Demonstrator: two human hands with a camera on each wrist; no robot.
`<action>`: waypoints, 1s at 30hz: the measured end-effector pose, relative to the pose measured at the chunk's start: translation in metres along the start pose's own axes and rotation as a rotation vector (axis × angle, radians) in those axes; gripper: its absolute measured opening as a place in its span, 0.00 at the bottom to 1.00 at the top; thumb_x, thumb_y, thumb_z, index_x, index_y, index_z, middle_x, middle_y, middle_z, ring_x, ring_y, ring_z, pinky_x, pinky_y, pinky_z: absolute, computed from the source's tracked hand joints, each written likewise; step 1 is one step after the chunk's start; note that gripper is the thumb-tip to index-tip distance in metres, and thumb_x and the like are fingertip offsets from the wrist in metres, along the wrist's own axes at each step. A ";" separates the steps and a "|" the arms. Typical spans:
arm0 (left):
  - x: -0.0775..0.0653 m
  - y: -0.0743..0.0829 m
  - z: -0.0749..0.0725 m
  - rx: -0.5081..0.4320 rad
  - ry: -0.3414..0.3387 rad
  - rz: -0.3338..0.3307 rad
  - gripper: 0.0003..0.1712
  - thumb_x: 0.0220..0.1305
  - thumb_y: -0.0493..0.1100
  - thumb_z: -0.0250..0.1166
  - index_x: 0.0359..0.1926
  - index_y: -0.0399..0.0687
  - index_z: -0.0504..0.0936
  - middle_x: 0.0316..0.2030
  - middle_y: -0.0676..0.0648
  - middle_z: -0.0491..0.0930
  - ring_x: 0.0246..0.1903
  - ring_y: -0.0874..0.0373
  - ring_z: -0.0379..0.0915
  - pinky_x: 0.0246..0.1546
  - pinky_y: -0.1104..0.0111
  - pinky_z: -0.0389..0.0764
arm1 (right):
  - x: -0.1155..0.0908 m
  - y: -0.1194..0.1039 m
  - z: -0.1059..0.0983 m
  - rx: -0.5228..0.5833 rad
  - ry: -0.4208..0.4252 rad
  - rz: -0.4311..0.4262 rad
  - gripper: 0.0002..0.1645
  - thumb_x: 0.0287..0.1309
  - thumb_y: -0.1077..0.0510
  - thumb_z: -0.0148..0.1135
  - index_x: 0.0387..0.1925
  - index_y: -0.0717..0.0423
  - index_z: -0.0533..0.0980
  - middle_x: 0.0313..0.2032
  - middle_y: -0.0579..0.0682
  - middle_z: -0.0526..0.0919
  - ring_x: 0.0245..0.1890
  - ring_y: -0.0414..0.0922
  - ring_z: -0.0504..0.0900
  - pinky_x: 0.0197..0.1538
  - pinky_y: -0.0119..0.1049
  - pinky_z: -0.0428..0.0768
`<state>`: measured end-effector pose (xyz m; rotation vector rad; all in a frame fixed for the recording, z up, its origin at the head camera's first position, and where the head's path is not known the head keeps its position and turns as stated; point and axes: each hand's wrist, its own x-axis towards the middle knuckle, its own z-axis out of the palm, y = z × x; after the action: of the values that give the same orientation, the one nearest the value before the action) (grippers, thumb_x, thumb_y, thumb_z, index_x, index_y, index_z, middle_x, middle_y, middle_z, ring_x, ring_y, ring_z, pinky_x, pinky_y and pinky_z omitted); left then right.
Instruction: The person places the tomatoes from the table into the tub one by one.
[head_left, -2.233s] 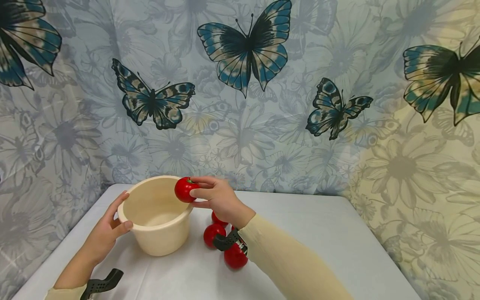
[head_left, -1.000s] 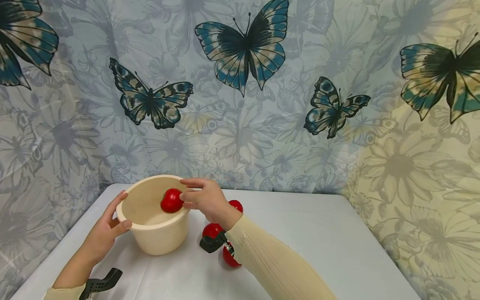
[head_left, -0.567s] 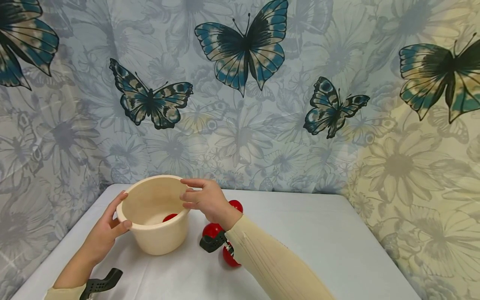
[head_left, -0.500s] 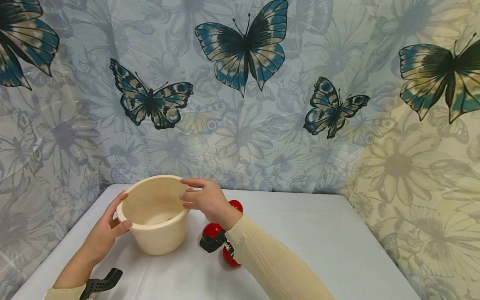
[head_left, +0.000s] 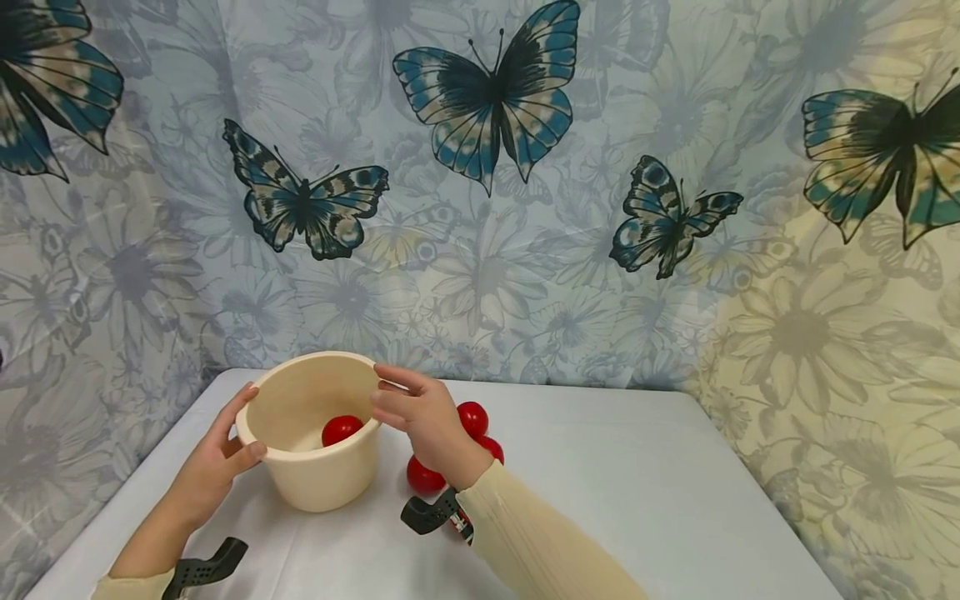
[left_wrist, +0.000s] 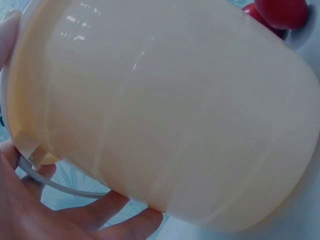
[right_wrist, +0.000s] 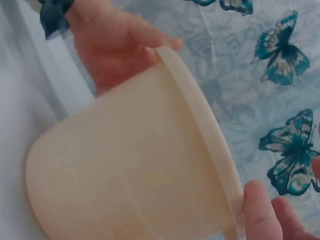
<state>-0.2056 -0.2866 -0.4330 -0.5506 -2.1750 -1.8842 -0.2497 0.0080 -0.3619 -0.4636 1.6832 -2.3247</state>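
1. Nearest, at the tub's 8 to 10 o'clock, the left hand (head_left: 212, 462) grips its rim, thumb on the near edge, fingers further round. If that hold slackened, the tub (head_left: 318, 483), which looks tipped slightly toward the wearer, could slide or topple; whether its base sits flat I cannot tell.
2. Inside, toward 4 o'clock, lies one red tomato (head_left: 342, 428), touched by neither hand. A sharp jolt to the tub could knock it against the wall.
3. On the table (head_left: 615, 483), at the tub's 3 to 4 o'clock, three loose tomatoes (head_left: 427, 477) show, partly behind the right arm. Being round, one might roll if the sleeve or black wrist mount (head_left: 429, 513) brushed it.
4. At the tub's 3 o'clock is the right hand (head_left: 435, 421), fingers fairly straight and slightly spread, tips at the rim, no tomato in them; its thumb is hard to make out. A finger catching the rim could tug the tub over.
5. Half a second ago only a red sliver showed inside; now the tomato's upper part is visible. The right hand has shifted slightly toward 3 o'clock, uncovering more loose tomatoes. The left hand's grip looks unchanged.
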 end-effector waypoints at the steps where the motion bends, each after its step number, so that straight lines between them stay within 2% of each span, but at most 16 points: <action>1: 0.000 0.000 0.000 0.006 0.000 -0.001 0.44 0.71 0.30 0.58 0.79 0.47 0.45 0.78 0.46 0.35 0.58 0.74 0.62 0.50 0.80 0.73 | -0.002 0.000 -0.001 0.023 -0.004 -0.009 0.24 0.62 0.62 0.66 0.60 0.55 0.78 0.63 0.56 0.74 0.63 0.55 0.73 0.51 0.44 0.81; 5: 0.001 0.002 0.001 0.047 0.009 -0.010 0.44 0.71 0.31 0.59 0.79 0.48 0.45 0.78 0.46 0.36 0.58 0.75 0.61 0.49 0.80 0.72 | -0.010 -0.003 -0.010 0.098 -0.025 -0.016 0.25 0.64 0.63 0.63 0.63 0.59 0.75 0.63 0.57 0.73 0.62 0.57 0.73 0.50 0.50 0.81; 9: 0.002 0.001 0.001 0.065 0.011 -0.020 0.45 0.71 0.31 0.59 0.79 0.48 0.45 0.78 0.47 0.36 0.57 0.76 0.61 0.49 0.80 0.73 | -0.024 -0.005 -0.027 0.119 -0.038 -0.007 0.27 0.67 0.62 0.60 0.66 0.60 0.72 0.65 0.57 0.71 0.65 0.60 0.68 0.50 0.54 0.80; 22: -0.001 -0.001 0.000 0.000 -0.001 0.007 0.44 0.71 0.29 0.57 0.79 0.47 0.45 0.78 0.47 0.35 0.58 0.74 0.62 0.49 0.79 0.73 | -0.082 -0.009 -0.120 -0.026 -0.116 -0.050 0.31 0.71 0.63 0.51 0.73 0.63 0.61 0.71 0.60 0.60 0.69 0.64 0.59 0.53 0.58 0.76; 25: -0.001 0.000 0.000 0.007 0.004 0.008 0.44 0.71 0.30 0.58 0.79 0.46 0.45 0.78 0.47 0.35 0.58 0.74 0.62 0.49 0.79 0.73 | -0.093 -0.010 -0.141 -0.073 -0.117 -0.038 0.32 0.72 0.62 0.50 0.74 0.63 0.60 0.72 0.61 0.57 0.70 0.65 0.58 0.53 0.59 0.76; 30: 0.000 -0.001 0.000 -0.005 0.009 0.008 0.44 0.71 0.30 0.59 0.79 0.47 0.47 0.78 0.45 0.34 0.58 0.74 0.62 0.50 0.80 0.73 | -0.106 -0.005 -0.164 -0.109 -0.087 0.032 0.33 0.73 0.58 0.52 0.75 0.61 0.58 0.74 0.61 0.54 0.70 0.66 0.55 0.53 0.60 0.76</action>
<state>-0.2059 -0.2868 -0.4335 -0.5499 -2.1592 -1.8849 -0.2149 0.1928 -0.4168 -0.5462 1.7683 -2.1660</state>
